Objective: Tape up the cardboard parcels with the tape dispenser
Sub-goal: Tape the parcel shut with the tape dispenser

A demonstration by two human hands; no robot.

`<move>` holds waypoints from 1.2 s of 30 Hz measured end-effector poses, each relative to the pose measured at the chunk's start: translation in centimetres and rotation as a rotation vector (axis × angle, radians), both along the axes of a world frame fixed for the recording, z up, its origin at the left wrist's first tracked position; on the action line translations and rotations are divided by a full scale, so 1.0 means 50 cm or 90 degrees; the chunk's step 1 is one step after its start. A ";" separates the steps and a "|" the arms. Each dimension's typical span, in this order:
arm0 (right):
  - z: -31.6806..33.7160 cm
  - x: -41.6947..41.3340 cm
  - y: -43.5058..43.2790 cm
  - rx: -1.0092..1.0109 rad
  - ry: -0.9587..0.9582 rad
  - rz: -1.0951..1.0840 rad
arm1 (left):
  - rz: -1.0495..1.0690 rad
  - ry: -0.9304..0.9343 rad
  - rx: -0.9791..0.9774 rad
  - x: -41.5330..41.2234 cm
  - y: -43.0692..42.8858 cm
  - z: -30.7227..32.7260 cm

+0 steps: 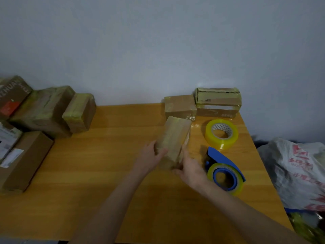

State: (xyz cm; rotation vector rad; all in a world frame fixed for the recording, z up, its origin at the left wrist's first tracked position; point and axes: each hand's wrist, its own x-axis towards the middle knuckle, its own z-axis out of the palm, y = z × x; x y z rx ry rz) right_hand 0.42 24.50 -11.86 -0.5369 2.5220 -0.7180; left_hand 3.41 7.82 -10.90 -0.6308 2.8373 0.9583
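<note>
Left hand (152,156), right hand (190,169) grip taped parcel (173,141).

Brown parcel (173,140) wrapped in yellowish tape, blue tape dispenser (224,170), yellow roll (222,133), orange-wood table (112,164).

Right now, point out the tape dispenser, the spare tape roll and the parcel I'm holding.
tape dispenser (222,158): head view, blue guard.
spare tape roll (218,142): head view, yellow outer wall.
held parcel (173,143): head view, taped upper face.
</note>
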 end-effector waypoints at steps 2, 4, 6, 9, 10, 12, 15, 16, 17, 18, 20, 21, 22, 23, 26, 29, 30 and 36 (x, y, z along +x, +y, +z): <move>0.003 0.024 -0.005 -0.002 -0.051 0.096 | -0.030 -0.068 -0.081 -0.014 0.001 0.017; 0.017 0.027 0.005 0.031 0.032 0.143 | -0.085 -0.115 -0.179 -0.024 0.008 0.028; 0.042 0.003 0.026 0.025 0.146 0.098 | -0.155 -0.138 -0.256 -0.033 -0.001 0.035; 0.073 -0.061 0.063 0.002 0.242 -0.002 | -0.321 -0.153 -0.352 -0.037 -0.027 0.050; 0.080 -0.081 0.069 0.026 0.244 -0.011 | -0.361 -0.143 -0.381 -0.035 -0.031 0.054; 0.086 -0.104 0.070 0.081 0.178 0.010 | -0.325 -0.074 -0.372 -0.024 -0.024 0.057; 0.061 -0.104 0.069 0.096 0.038 0.013 | -0.030 0.069 -0.141 -0.004 0.027 0.051; 0.056 -0.097 0.069 0.099 0.036 -0.005 | 0.037 0.085 -0.060 0.004 0.045 0.047; 0.052 -0.089 0.067 0.104 0.062 -0.014 | 0.056 0.082 -0.008 0.012 0.065 0.042; 0.049 -0.080 0.063 0.112 0.096 -0.013 | 0.029 0.058 -0.001 0.021 0.085 0.032; 0.049 -0.065 0.052 0.092 0.115 0.007 | -0.072 -0.032 -0.091 0.039 0.111 0.010; 0.050 -0.062 0.050 0.075 0.094 0.020 | -0.107 -0.075 -0.148 0.045 0.115 0.004; 0.052 -0.061 0.055 0.063 0.069 0.031 | -0.130 -0.100 -0.190 0.045 0.113 0.002; 0.055 -0.065 0.066 0.058 0.057 0.030 | -0.152 -0.107 -0.210 0.043 0.106 0.005; 0.064 -0.101 0.137 0.066 0.064 -0.062 | -0.251 -0.099 -0.154 0.031 0.077 0.019; 0.051 -0.137 0.228 0.189 -0.009 -0.117 | -0.273 -0.083 -0.151 0.029 0.074 0.019; 0.041 -0.139 0.248 0.220 -0.058 -0.104 | -0.258 -0.077 -0.161 0.030 0.082 0.015; -0.012 -0.128 0.271 0.231 -0.068 -0.116 | -0.234 -0.065 -0.186 0.035 0.097 -0.003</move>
